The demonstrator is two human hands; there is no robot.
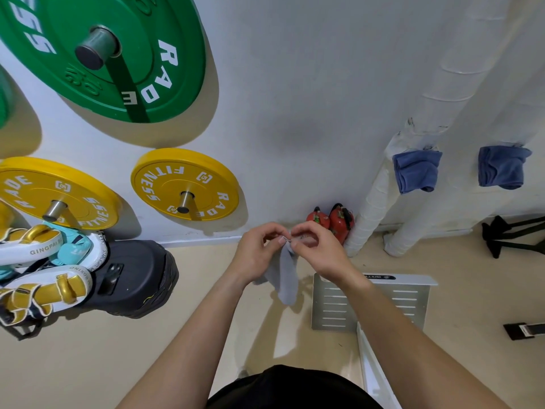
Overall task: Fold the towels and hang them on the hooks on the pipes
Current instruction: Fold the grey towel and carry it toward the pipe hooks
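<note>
A small grey towel [285,278] hangs down in front of me, pinched at its top edge by both hands. My left hand [259,251] and my right hand [317,250] hold it close together with their fingertips almost touching. Two folded blue towels hang on the white wrapped pipes at the right: one blue towel [416,172] on the nearer pipe [372,208], the other blue towel [502,166] on the pipe farther right. The hooks under them are hidden by the cloth.
Green [103,54] and yellow weight plates [184,184] hang on wall pegs at the left. Boxing gloves [44,261] and a dark base [132,278] stand at lower left. Two red fire extinguishers [339,221] sit by the pipes. A metal step plate [371,302] lies on the floor.
</note>
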